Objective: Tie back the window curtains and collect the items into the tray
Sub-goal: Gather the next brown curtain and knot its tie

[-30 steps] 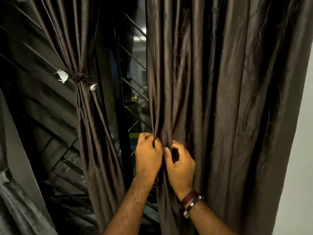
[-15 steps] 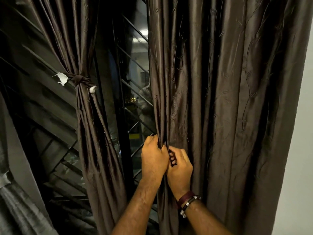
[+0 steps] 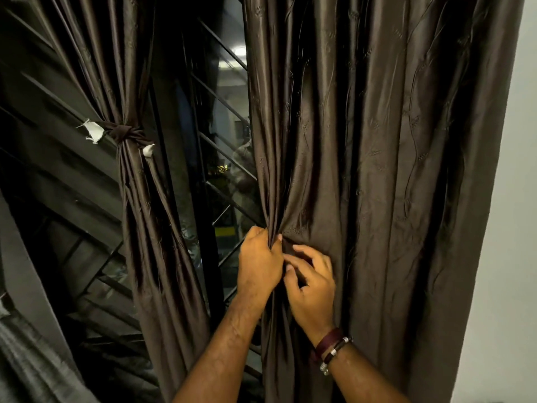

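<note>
Left hand point(image 3: 260, 261) clenches the right curtain point(image 3: 377, 170) at its inner edge, bunching folds for tying; my right hand point(image 3: 312, 286), fingers loosely curled, reaches in to gather more. Left curtain point(image 3: 136, 199) hangs already knotted.

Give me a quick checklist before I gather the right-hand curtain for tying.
1. Left dark brown satin curtain tied with its knotted brown band: ok.
2. Left hand grips the inner edge of the right dark brown satin curtain: ok.
3. Right hand gripping fabric: not ok, fingers loosely curled against it.
4. Right curtain bunched: not ok, hanging spread.
5. Tie band for it in view: cannot tell.
6. Tray in view: not ok.
</note>
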